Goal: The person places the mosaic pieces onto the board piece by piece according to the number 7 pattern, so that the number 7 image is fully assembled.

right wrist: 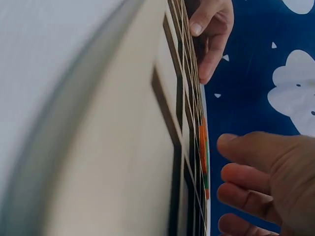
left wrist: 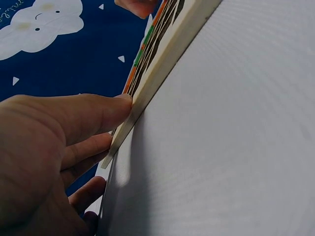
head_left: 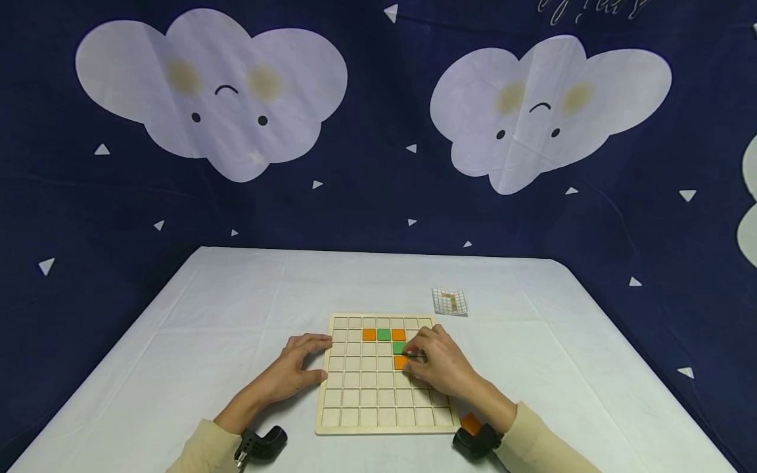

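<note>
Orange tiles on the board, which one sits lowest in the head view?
The orange tile directly below the lower green tile, by the right hand; the other two orange tiles share a higher row.

Beige sleeves [head_left: 541,439] and black wrist-worn devices [head_left: 269,444] with rounded ends

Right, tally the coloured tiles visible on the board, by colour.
Orange tiles: 3
Green tiles: 2
Total visible on the board: 5
</note>
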Demonstrator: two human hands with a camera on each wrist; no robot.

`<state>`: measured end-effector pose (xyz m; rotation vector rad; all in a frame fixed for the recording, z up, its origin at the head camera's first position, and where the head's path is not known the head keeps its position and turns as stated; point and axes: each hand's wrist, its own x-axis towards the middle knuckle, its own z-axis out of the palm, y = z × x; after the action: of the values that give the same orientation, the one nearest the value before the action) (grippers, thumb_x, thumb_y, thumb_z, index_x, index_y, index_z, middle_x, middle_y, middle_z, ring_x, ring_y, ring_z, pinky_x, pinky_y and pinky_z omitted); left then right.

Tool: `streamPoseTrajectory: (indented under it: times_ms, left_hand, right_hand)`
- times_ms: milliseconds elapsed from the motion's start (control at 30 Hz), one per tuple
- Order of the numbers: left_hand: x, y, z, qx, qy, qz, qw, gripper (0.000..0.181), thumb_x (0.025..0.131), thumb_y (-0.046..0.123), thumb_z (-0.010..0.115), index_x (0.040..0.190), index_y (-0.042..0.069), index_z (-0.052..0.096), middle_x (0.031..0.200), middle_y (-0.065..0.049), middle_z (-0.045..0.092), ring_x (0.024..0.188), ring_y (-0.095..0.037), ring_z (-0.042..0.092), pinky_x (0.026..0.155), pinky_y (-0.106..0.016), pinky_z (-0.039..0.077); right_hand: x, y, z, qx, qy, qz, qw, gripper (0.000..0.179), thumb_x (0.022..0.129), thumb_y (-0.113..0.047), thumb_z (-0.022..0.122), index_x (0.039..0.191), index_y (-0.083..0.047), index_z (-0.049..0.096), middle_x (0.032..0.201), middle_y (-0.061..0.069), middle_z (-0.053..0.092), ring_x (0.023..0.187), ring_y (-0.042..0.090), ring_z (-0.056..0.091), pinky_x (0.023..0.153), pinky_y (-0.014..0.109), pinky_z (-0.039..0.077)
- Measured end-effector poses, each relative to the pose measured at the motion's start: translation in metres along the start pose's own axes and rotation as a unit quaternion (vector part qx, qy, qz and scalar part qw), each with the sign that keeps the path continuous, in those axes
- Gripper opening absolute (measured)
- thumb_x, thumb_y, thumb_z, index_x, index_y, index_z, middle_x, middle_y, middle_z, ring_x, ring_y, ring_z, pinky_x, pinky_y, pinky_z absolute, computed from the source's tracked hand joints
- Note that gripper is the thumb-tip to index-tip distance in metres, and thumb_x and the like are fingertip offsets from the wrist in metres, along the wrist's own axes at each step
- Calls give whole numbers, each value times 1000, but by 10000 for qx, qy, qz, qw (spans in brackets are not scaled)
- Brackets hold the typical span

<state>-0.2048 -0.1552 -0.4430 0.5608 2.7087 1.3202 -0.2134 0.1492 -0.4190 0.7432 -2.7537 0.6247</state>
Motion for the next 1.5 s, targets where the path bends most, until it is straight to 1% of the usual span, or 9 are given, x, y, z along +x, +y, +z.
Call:
streamPoseTrajectory:
  times_ms: [200,500,600,800,967,1100,1267,1500]
  left_hand:
    - [0,0,0,0,1,-11,10000,52,79,12,71,128,7,56,140,-5,47,131,-28,31,108,-57,23]
    - [0,-2,0,12,7,28,10000,52,79,13,71,128,7,56,140,-5,47,131,-28,30,107,-57,24]
    - [0,-1,0,21,-4,43,10000,52,79,13,71,128,7,56,140,-5,47,131,-28,31,107,-56,24]
    - [-1,1,-1,-24,-28,15,10000,52,79,12,71,129,6,56,141,-5,47,130,-28,31,107,-56,24]
    - [-1,1,-1,-20,-39,11,10000,52,80,13,71,129,6,55,141,-5,46,131,-28,30,107,-57,24]
    - [-1,1,-1,-7,-35,8,10000,52,80,12,71,129,5,55,141,-6,46,132,-28,30,108,-57,23]
    - [-1,1,0,-20,-29,-23,10000,52,79,12,71,129,6,56,141,-5,46,131,-28,30,108,-57,23]
    - [-1,1,0,-35,-26,-52,10000,52,79,13,71,128,7,56,141,-4,46,131,-28,30,108,-57,24]
  right_hand:
    - [1,1,-8,184,23,257,9995,23,74,-23,77,94,-13,73,90,-7,63,81,7,41,72,24,38]
    - [0,9,-21,209,117,530,9983,25,75,-24,77,97,-13,72,90,-6,62,81,9,42,73,27,38]
    - [0,14,-23,193,106,631,9978,26,75,-24,77,98,-13,72,91,-6,62,84,10,43,76,30,39]
    - [-3,22,-27,62,143,691,9975,26,76,-25,76,98,-13,71,91,-6,61,91,12,47,80,34,41]
    - [-4,28,-29,23,173,756,9970,26,75,-24,77,98,-13,71,91,-5,60,93,14,48,80,35,41]
    - [-6,34,-30,-37,195,790,9967,26,74,-22,76,98,-12,71,91,-4,60,92,14,49,78,34,41]
    - [-9,43,-32,-161,188,834,9962,27,74,-22,77,98,-12,71,92,-4,61,87,12,47,75,31,40]
    - [-13,54,-32,-155,141,877,9959,28,74,-22,77,99,-11,70,92,-4,60,86,12,45,75,31,39]
